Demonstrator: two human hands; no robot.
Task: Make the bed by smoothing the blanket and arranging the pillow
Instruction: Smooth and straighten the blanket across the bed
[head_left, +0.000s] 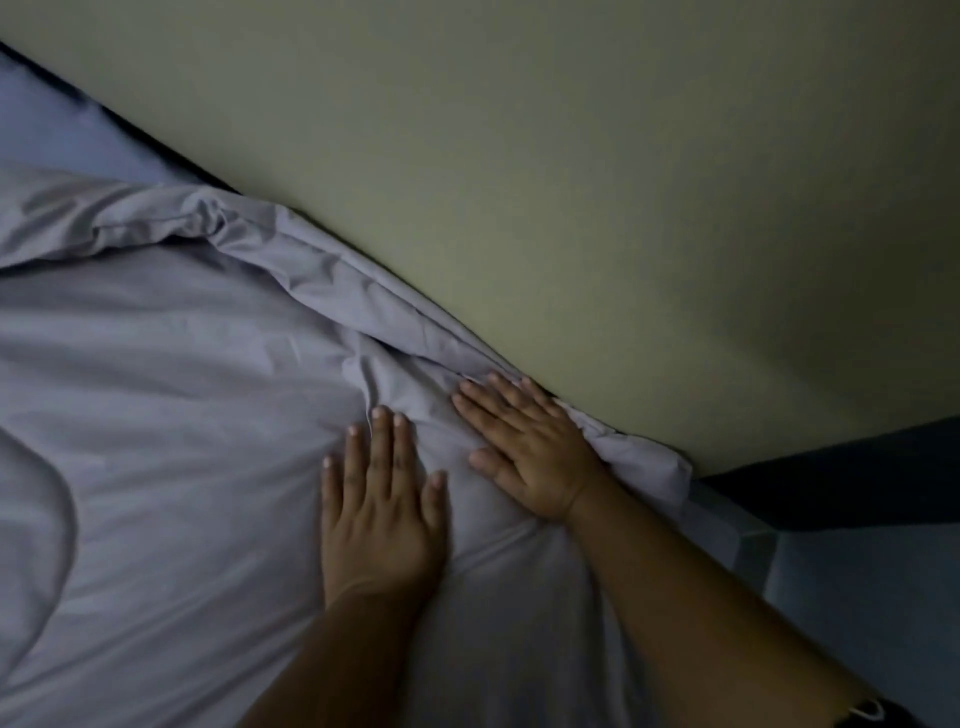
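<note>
Blanket (171, 415) is spread over the bed, bunched along the wall (571, 156). Left hand (382, 512) and right hand (530, 447) are laid flat on it, fingers extended, nothing gripped. Creases between the hands are best pressed outward with even palm pressure, the right hand being kept along the wall edge. No pillow is seen.

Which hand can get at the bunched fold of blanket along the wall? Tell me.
Probably the right hand: it lies flat on the blanket, fingertips beside the bunched fold at the wall, nothing between. The left hand lies flat farther away.
</note>
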